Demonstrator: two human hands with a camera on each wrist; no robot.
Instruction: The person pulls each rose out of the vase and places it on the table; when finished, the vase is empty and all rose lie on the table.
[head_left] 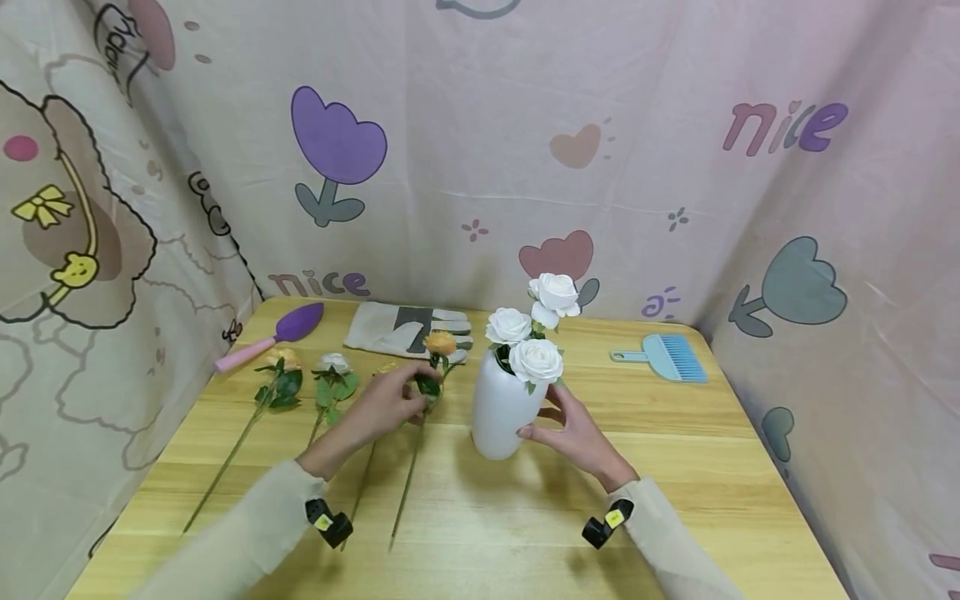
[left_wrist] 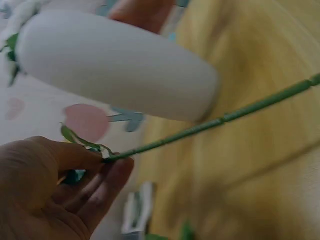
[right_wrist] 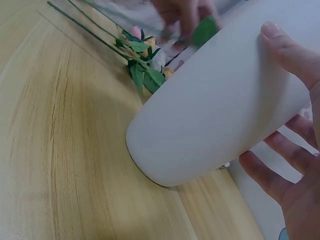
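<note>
My left hand (head_left: 386, 404) pinches the green stem (left_wrist: 190, 131) of an orange artificial rose (head_left: 439, 342), close below its bloom and leaves. The stem's lower end slants down toward the table's front. To the right stands a white vase (head_left: 497, 412) with white roses (head_left: 538, 361) in its mouth. My right hand (head_left: 573, 433) holds the vase from the right side, thumb on the near face and fingers around the far side. In the right wrist view the vase's base (right_wrist: 155, 170) touches the wooden table. The left hand and rose are apart from the vase.
Several flowers lie on the left: a peach one (head_left: 283, 360), a white one (head_left: 334, 364) and a yellow one partly hidden by my hand. Behind them are a purple trowel (head_left: 298, 322) and work gloves (head_left: 390, 327). A blue brush (head_left: 675, 358) lies at the right.
</note>
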